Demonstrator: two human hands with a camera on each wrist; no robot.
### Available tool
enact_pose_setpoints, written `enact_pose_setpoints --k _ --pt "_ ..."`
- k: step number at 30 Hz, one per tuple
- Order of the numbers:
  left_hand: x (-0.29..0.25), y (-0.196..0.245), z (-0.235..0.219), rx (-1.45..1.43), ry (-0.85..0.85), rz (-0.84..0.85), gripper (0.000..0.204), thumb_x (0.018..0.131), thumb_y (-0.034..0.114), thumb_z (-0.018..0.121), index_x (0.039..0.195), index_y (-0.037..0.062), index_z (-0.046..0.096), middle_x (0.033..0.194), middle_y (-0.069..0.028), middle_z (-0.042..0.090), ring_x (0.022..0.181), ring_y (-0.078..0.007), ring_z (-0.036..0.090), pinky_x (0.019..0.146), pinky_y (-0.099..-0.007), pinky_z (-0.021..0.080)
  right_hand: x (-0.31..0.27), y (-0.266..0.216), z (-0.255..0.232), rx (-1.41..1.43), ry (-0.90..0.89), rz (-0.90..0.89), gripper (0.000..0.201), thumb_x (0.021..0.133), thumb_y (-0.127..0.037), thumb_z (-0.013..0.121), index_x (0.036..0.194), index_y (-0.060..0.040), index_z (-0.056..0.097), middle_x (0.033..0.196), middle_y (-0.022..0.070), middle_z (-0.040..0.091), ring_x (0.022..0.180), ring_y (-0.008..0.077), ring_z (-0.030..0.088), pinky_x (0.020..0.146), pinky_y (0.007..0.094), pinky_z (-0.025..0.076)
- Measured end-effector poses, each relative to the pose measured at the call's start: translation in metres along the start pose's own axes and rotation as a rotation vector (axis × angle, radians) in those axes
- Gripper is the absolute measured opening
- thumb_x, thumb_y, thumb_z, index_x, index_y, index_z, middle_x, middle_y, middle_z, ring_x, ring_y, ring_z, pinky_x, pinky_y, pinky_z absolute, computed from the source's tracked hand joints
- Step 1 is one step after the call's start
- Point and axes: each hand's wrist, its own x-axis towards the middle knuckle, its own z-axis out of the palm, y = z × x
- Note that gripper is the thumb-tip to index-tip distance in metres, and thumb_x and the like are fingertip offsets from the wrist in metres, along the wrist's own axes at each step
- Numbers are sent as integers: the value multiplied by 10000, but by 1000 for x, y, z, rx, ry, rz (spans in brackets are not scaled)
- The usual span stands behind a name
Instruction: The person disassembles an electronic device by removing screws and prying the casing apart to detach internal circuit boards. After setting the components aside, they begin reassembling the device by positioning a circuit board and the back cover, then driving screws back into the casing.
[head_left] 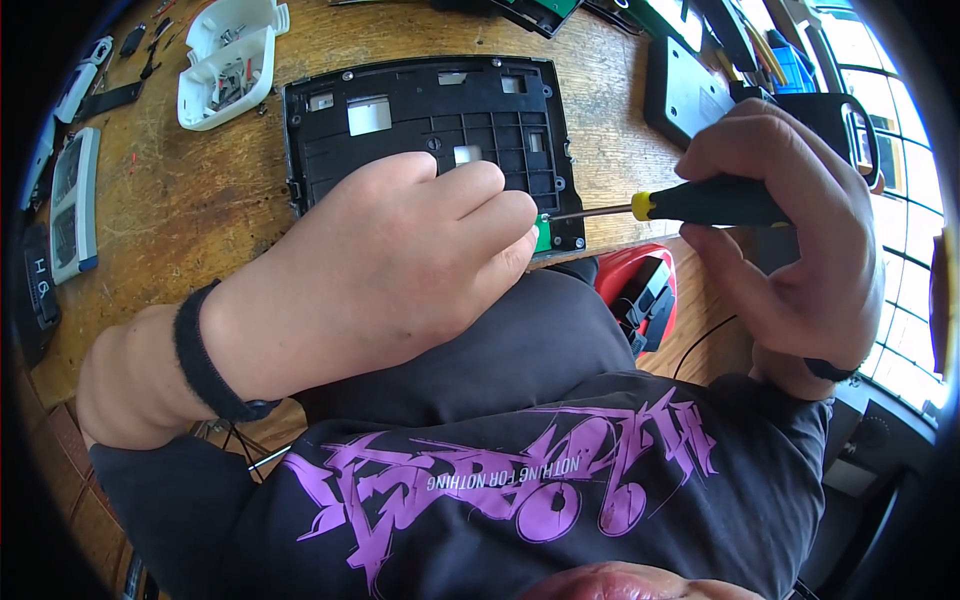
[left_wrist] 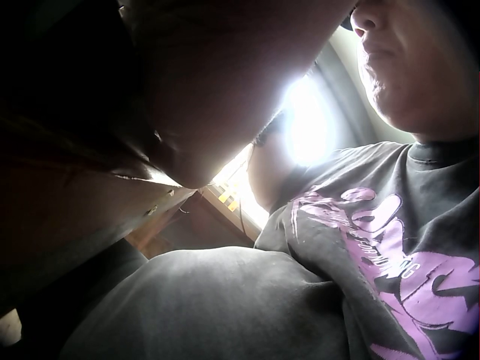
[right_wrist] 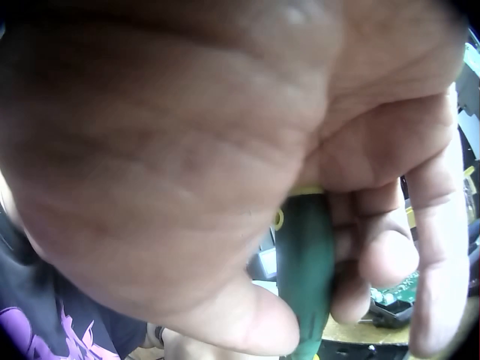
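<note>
A black plastic housing with ribs and cut-outs lies on the wooden table near its front edge. My left hand is over the housing's near side, fingers bent, fingertips right at a small green circuit board in the near right corner. Its thumb is hidden, and I cannot tell whether it pinches the board. In my right hand I grip a screwdriver with a dark green handle and yellow collar. The shaft points left, its tip at the green board. The right wrist view shows the thumb and fingers around the handle.
A white two-part box with screws stands at the back left of the table. White-framed parts lie at the far left. A dark grey case and tools are at the back right. Below the table edge sits something red.
</note>
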Motion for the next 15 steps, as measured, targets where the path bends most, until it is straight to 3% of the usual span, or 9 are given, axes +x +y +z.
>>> enact_pose_setpoints --k 3,5,6,8,15 --pt "-2 0 4 13 25 -2 595 740 167 816 1330 83 807 1064 -39 594 1045 -264 665 797 -390 538 -8 -2 -8 -64 -84 105 418 813 -216 971 1068 22 742 971 121 718 828 276 759 741 385 581" --pt "-1 0 4 18 37 0 593 738 165 817 1325 85 809 1063 -40 594 1041 -265 666 795 -391 539 -5 -6 -21 -198 -314 128 430 797 -215 984 1063 14 736 987 137 715 827 285 758 716 407 563" --pt "-1 0 3 12 30 0 591 738 166 817 1323 87 810 1065 -41 596 1048 -267 668 796 -391 540 -4 -6 -17 -200 -314 131 430 797 -215 984 1063 14 736 987 137 715 827 285 758 716 407 563" --pt "0 0 2 7 26 1 589 737 167 818 1321 89 811 1067 -42 599 1054 -269 671 797 -391 541 1 -5 -3 -110 -88 23 417 805 -206 986 1038 20 724 965 148 698 788 294 736 676 414 530" --pt "-1 0 2 19 6 -7 604 730 183 832 1328 96 809 1080 -50 605 1124 -295 694 812 -394 544 3 -3 -12 -122 -96 -31 454 787 -206 1001 1056 16 710 932 137 658 763 270 667 693 383 504"
